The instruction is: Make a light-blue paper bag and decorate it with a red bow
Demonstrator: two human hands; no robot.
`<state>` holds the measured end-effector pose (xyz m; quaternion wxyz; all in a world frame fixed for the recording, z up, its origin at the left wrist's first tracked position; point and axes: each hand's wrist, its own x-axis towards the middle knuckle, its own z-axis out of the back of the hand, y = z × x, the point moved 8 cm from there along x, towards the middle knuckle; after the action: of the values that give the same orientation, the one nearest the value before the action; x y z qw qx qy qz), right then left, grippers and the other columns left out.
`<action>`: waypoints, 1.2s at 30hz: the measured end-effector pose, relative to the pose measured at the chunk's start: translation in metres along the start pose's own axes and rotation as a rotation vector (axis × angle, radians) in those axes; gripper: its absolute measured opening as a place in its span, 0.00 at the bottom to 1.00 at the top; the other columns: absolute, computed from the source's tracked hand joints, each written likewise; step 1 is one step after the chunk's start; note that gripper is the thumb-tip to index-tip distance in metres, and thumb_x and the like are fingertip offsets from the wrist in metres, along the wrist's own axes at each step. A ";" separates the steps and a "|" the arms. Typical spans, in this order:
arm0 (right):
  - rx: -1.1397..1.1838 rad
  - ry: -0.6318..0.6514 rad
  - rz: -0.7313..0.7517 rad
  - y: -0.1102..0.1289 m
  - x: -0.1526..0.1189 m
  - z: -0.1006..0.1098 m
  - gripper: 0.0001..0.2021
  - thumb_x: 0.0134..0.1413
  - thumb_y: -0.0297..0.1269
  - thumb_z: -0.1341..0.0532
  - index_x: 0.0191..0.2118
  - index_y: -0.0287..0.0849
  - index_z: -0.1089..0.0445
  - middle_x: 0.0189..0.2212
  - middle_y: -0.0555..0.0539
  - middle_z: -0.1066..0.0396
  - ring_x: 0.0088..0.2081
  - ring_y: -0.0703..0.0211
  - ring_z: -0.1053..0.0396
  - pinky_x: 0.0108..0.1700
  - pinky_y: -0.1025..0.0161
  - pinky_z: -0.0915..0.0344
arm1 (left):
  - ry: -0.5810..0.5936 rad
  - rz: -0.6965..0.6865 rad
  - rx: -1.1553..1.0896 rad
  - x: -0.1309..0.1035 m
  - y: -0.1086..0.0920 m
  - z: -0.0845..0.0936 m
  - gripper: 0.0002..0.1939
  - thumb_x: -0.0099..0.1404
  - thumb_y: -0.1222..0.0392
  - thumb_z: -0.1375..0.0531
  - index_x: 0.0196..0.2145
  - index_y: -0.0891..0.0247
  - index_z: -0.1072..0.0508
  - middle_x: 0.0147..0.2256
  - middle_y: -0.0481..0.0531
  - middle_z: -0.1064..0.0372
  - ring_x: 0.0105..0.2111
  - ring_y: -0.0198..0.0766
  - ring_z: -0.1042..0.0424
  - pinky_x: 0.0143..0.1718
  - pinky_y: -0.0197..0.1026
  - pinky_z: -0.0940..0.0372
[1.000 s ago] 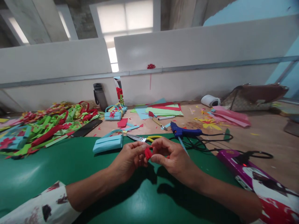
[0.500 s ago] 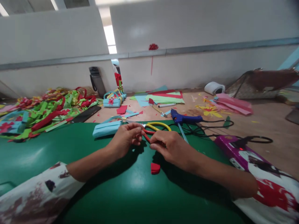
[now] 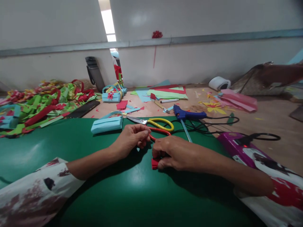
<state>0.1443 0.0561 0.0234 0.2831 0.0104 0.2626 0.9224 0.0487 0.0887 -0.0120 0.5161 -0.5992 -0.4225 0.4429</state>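
Observation:
My right hand has its thumb and fingers closed at a small stack of folded red paper on the green table. Beside it on the left, my left hand is pinched, and whatever its fingertips hold is hidden or too small to name. Just behind both hands lies a pair of scissors with one yellow and one red handle, the red one partly covered by my fingers. A light blue paper purse with a handle rests left of the scissors.
A blue glue gun with its cable lies at the right, near a purple power strip. Behind are a brush, paper sheets and a phone. Green and red paper strips heap up at the left, before a bottle.
My right hand has come down and nearer, from beside the left hand onto the red paper. My left hand stays pinched near the scissors. The view has tilted down slightly.

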 end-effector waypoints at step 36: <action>0.066 -0.020 -0.114 -0.005 0.003 0.000 0.03 0.48 0.30 0.36 0.30 0.38 0.25 0.26 0.48 0.26 0.28 0.63 0.32 0.27 0.70 0.43 | 0.064 -0.055 0.198 -0.002 -0.005 -0.016 0.08 0.55 0.60 0.41 0.29 0.68 0.29 0.19 0.44 0.37 0.18 0.28 0.43 0.20 0.33 0.47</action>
<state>0.1442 0.0614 0.0200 0.3371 0.0139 0.2902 0.8955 0.0639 0.0834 -0.0054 0.5980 -0.5473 -0.3763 0.4486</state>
